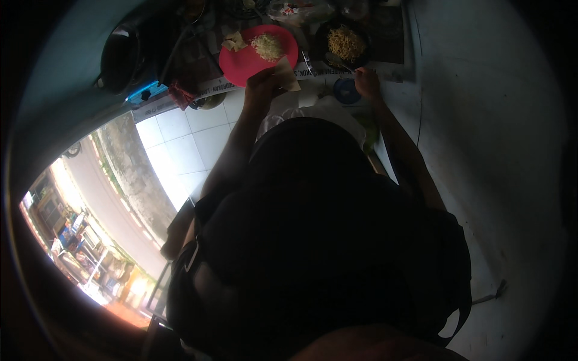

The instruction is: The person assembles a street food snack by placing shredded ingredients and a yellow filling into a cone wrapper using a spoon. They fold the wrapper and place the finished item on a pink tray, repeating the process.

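My left hand (261,90) is closed on the edge of a thin, pale, flat wrapper sheet (287,76) at the near rim of a pink plate (238,71). On that plate lie a heap of pale shredded food (267,47) and some crumpled pale sheets (233,41). To the right, my right hand (368,83) is closed on the handle of what looks like a spoon (335,58). Its head rests in a dark bowl with yellow-brown, noodle-like strands (345,43). Dim light hides the fingers' detail.
A dark pan (120,57) sits over a blue-lit stove (146,91) at the left. Clear plastic bags (300,11) lie behind the plate. Below the counter's printed edge (211,87) is a blue round container (346,91). A wall (475,90) bounds the right side.
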The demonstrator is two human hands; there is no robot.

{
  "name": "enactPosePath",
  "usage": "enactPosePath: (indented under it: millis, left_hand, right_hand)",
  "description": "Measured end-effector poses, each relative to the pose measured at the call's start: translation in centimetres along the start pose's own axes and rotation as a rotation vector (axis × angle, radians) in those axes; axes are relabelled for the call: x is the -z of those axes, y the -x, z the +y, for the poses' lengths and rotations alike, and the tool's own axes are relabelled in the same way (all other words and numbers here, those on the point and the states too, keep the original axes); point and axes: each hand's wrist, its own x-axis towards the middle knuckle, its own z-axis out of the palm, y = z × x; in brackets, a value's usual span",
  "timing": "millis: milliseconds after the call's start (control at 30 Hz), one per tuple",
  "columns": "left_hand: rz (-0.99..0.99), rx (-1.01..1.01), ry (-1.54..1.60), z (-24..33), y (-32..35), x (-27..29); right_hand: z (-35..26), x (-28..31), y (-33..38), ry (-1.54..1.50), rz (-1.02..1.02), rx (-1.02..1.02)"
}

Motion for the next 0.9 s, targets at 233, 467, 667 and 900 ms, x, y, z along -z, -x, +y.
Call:
enactPosePath:
  millis: [233, 467, 667, 900]
  left_hand:
    - [0.013, 0.001, -0.029, 0.4, 0.2, 0.0]
    - [0.009, -0.032, -0.083, -0.3, 0.2, 0.7]
    - [-0.021, -0.029, -0.051, 0.2, 0.4, 0.3]
    - [0.017, -0.009, -0.061, 0.4, 0.5, -0.1]
  right_hand:
    - [-1.3, -2.7, -1.2, -0.067, -0.139, 0.090]
    - [-1.3, -1.9, 1.0, -0.036, 0.103, 0.074]
    - [1.0, -0.5, 1.3, -0.069, 0.125, 0.139]
    - [2.7, -1.5, 1.0, -0.051, 0.011, 0.118]
